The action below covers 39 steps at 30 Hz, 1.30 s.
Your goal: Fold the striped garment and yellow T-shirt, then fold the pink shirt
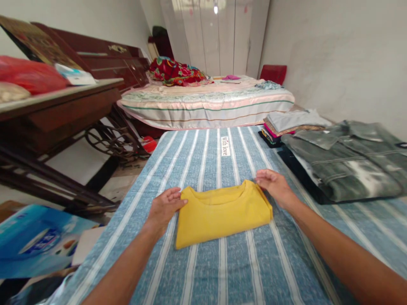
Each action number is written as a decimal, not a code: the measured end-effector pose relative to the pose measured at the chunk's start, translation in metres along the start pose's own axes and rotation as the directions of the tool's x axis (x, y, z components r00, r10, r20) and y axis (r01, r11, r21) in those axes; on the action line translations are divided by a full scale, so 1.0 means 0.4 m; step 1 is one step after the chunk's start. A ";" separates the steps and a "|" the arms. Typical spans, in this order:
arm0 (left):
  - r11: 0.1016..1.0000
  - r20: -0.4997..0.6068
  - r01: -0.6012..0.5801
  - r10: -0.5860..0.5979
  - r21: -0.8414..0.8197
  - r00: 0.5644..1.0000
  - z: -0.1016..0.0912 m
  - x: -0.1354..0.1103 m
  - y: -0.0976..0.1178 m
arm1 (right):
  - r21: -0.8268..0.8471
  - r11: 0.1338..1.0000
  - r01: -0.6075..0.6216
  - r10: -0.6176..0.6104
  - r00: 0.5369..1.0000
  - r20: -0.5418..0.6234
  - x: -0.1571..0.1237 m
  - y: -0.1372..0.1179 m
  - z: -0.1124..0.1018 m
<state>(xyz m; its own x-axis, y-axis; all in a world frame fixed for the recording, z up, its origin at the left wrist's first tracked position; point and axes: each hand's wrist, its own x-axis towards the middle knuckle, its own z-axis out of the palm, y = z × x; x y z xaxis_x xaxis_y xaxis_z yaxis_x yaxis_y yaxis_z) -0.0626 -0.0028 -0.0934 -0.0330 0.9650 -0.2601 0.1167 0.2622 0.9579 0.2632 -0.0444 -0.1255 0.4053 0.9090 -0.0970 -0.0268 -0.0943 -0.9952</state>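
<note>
Presently, the yellow shirt (222,216) is lying folded on the striped cover (206,279), centred before the person, its neckline facing away. The left hand (165,207) is bearing on the shirt's left shoulder: the thumb is touching the edge, and the fingers are bending loosely beside it. The right hand (276,184) is standing at the opposite shoulder, fingers lightly curled. Whether either hand is pinching fabric, I cannot tell. Beyond the shirt, a label (225,146) (reading "With love") is showing on the cover. To the right, a grey-green jacket (346,165) is lying over dark cloth; just behind, a clothes stack (295,120) is bearing a pale grey item on top. To the left, a table (57,123) is supporting a red bag (32,76), and a blue pack (38,241) is sitting lower down. Farther off, a bed (203,106) is holding a red quilt (178,72), and a wardrobe (210,42) is standing behind.
</note>
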 end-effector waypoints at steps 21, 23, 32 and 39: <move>0.999 -0.138 -0.041 0.044 0.026 0.989 0.005 -0.012 -0.007 | -0.246 0.902 -0.355 0.418 0.860 0.292 -0.246 -0.004 -0.052; 0.997 -0.144 -0.071 0.073 0.019 0.987 0.007 -0.008 -0.007 | -0.227 0.907 -0.354 0.412 0.857 0.310 -0.236 -0.008 -0.046; 0.860 -0.139 -0.171 0.267 0.481 0.954 -0.001 -0.003 0.000 | -0.209 0.912 -0.352 0.407 0.829 0.383 -0.200 -0.016 -0.074; 0.246 0.604 -0.819 0.572 0.519 0.555 0.193 -0.106 0.067 | -0.084 0.910 -0.407 0.406 0.827 0.390 -0.203 0.008 -0.093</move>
<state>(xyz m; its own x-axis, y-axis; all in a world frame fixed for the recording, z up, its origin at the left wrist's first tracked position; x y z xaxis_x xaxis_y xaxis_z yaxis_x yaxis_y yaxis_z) 0.0185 -0.0368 -0.0662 0.6479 0.6861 0.3308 0.5706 -0.7249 0.3859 0.2642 -0.1336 -0.1201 -0.0319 0.8714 -0.4895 -0.1128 -0.4898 -0.8645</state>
